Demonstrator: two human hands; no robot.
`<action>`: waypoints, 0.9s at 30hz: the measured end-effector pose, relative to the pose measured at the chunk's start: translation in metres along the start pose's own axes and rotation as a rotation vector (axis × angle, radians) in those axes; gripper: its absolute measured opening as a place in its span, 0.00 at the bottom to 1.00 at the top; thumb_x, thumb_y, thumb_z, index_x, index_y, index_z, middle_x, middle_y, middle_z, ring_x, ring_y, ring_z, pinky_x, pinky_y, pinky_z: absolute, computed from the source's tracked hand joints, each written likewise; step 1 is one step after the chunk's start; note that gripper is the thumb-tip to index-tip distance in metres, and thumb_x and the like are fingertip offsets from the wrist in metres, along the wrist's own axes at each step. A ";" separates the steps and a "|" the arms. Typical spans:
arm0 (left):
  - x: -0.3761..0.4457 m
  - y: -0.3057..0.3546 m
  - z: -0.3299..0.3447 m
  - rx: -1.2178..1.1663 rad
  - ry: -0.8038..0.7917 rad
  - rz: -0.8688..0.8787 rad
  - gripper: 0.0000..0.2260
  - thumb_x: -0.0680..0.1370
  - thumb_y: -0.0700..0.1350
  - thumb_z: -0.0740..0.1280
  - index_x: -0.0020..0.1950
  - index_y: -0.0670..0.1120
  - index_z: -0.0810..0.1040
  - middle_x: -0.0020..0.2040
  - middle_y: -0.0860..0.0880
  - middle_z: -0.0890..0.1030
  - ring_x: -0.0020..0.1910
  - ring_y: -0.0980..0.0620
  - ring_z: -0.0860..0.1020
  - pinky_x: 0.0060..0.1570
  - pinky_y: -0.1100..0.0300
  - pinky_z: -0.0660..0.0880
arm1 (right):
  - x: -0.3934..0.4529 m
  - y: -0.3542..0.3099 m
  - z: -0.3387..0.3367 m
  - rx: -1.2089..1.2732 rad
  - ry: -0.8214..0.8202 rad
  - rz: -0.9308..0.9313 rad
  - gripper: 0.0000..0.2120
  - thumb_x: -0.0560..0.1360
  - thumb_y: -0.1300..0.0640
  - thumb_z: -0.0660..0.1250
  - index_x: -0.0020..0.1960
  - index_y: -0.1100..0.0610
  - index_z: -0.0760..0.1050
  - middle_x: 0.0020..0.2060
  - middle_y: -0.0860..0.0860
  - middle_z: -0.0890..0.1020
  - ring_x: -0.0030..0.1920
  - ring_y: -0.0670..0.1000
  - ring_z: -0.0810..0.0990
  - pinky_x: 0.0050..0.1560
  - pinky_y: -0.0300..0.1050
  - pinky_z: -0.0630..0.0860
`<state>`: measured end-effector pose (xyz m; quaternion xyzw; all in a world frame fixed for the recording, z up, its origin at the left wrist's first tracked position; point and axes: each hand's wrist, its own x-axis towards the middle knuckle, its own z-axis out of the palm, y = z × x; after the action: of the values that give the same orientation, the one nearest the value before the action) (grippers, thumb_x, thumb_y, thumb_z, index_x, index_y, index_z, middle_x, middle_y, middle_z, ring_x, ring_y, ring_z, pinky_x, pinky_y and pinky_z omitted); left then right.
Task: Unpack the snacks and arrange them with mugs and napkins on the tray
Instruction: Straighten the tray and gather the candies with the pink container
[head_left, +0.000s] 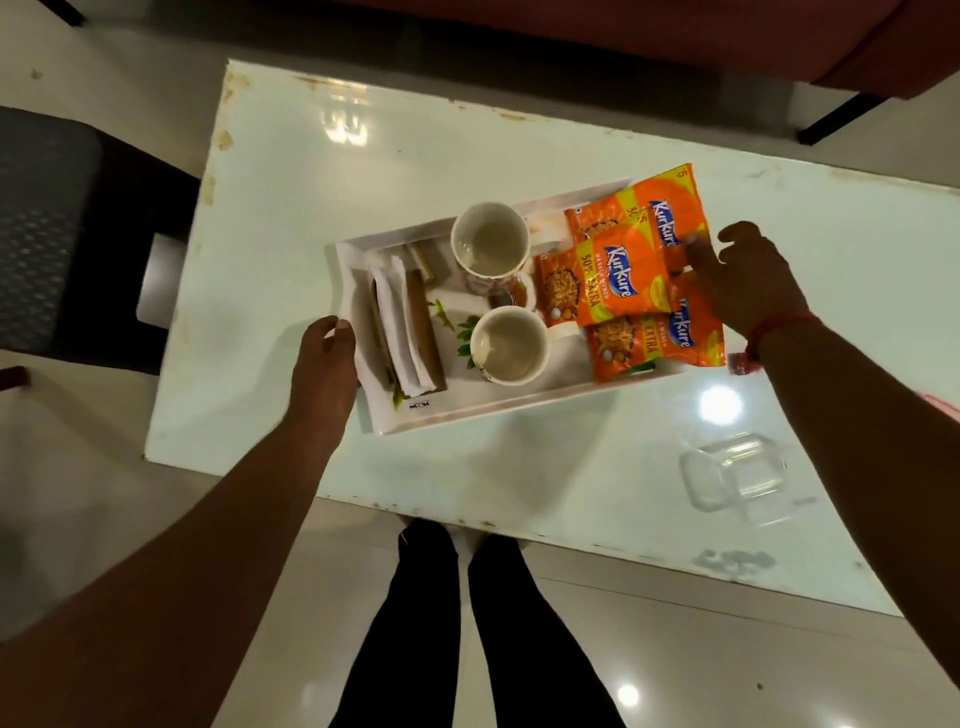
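A white tray (498, 410) sits on the glossy white table (363, 156). It holds two empty white mugs, one at the back (491, 244) and one at the front (509, 345). Folded white napkins (400, 317) lie at its left end. Several orange Kurkure snack packets (618, 275) overlap at its right end and hide that rim. My left hand (324, 364) grips the tray's left rim with the thumb on top. My right hand (748, 280) hovers over the packets, thumb touching one and the fingers loosely curled.
A clear plastic container with its lid (737, 475) lies on the table near the front right. A dark mesh chair (52, 234) stands left of the table and a red sofa (675, 31) behind it. My legs are at the table's near edge.
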<state>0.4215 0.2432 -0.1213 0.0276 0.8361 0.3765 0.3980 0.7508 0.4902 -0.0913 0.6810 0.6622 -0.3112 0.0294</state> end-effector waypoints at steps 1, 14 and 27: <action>0.000 0.001 0.001 -0.011 0.003 -0.014 0.18 0.81 0.55 0.58 0.69 0.52 0.71 0.63 0.47 0.78 0.55 0.51 0.78 0.59 0.48 0.77 | 0.004 -0.002 -0.002 0.035 -0.029 0.038 0.36 0.77 0.31 0.54 0.70 0.58 0.66 0.64 0.61 0.76 0.63 0.63 0.76 0.63 0.57 0.72; 0.011 0.017 0.002 -0.111 -0.043 -0.207 0.15 0.82 0.59 0.55 0.50 0.50 0.75 0.46 0.49 0.76 0.50 0.49 0.78 0.50 0.51 0.78 | 0.011 -0.014 -0.003 0.392 -0.163 0.217 0.32 0.77 0.29 0.40 0.47 0.46 0.77 0.56 0.56 0.82 0.55 0.57 0.80 0.65 0.58 0.72; 0.022 0.045 0.001 -0.155 -0.138 -0.250 0.14 0.81 0.59 0.58 0.50 0.52 0.77 0.43 0.52 0.78 0.47 0.50 0.77 0.52 0.49 0.76 | -0.003 -0.004 -0.001 0.486 -0.148 0.286 0.32 0.76 0.28 0.39 0.44 0.44 0.77 0.53 0.54 0.83 0.53 0.56 0.81 0.64 0.59 0.72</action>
<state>0.3956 0.2833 -0.1065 -0.0818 0.7724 0.3844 0.4990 0.7479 0.4880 -0.0877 0.7300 0.4614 -0.5024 -0.0428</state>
